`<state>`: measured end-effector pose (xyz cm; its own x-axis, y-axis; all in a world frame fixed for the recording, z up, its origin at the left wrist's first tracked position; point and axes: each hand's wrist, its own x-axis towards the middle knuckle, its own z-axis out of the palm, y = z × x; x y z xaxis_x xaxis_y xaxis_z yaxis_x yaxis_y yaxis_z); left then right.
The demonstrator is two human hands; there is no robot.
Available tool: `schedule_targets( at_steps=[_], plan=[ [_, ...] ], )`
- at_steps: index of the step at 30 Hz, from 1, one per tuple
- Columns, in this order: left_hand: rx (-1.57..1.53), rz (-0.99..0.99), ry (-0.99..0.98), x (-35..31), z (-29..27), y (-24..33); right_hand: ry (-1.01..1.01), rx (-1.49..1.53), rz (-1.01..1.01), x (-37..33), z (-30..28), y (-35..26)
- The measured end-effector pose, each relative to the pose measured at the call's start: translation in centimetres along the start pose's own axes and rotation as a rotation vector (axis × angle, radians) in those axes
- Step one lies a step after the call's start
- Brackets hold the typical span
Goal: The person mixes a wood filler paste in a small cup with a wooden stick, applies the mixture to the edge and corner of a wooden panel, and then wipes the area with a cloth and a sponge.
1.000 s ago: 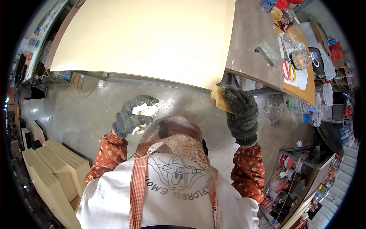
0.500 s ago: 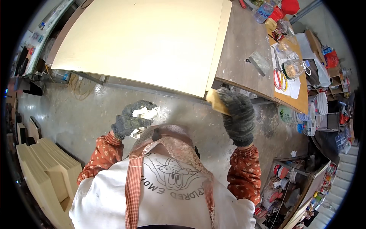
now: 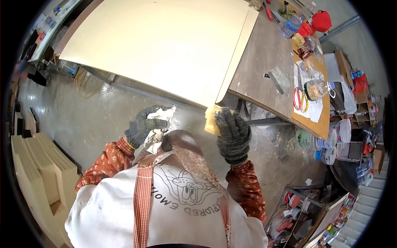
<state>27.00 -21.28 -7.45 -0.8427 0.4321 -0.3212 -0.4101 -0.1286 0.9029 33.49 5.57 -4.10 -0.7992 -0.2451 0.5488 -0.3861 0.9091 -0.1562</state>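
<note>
A crumpled white rag (image 3: pixel 155 138) is bunched in my left hand (image 3: pixel 144 128), which wears a dark grey knit glove and is closed round it, over the floor short of the table. My right hand (image 3: pixel 235 134), gloved alike, grips a folded yellow piece that looks like sandpaper (image 3: pixel 212 120). That piece is at the near right corner of a large cream board (image 3: pixel 157 49); whether it presses on the edge I cannot tell. The board lies on the table, and a second cream edge (image 3: pixel 237 53) shows along its right side.
On the brown tabletop (image 3: pixel 264 62) lie a grey flat block (image 3: pixel 279 80), scissors (image 3: pixel 300 99) and several bottles (image 3: pixel 291 25). Buckets (image 3: pixel 343 130) stand at the right. Cream panels (image 3: pixel 41 165) are stacked at the lower left, and a crowded shelf (image 3: pixel 306 211) stands lower right.
My right hand has moved left and slightly down along the board's near corner, keeping the yellow piece. My left hand has shifted a little, and more of the rag hangs down. The view has turned slightly.
</note>
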Motion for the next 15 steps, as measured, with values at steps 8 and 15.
schedule_targets(
  at_steps=[8, 15],
  plan=[
    [-0.043, 0.104, 0.205, -0.6, 2.8, -0.1, 0.084, 0.036, -0.079, -1.3, 0.6, 0.6],
    [0.031, 0.262, 0.289, 0.9, 6.2, -1.6, 0.136, -0.016, -0.103, -2.1, 1.0, 2.1]
  ],
)
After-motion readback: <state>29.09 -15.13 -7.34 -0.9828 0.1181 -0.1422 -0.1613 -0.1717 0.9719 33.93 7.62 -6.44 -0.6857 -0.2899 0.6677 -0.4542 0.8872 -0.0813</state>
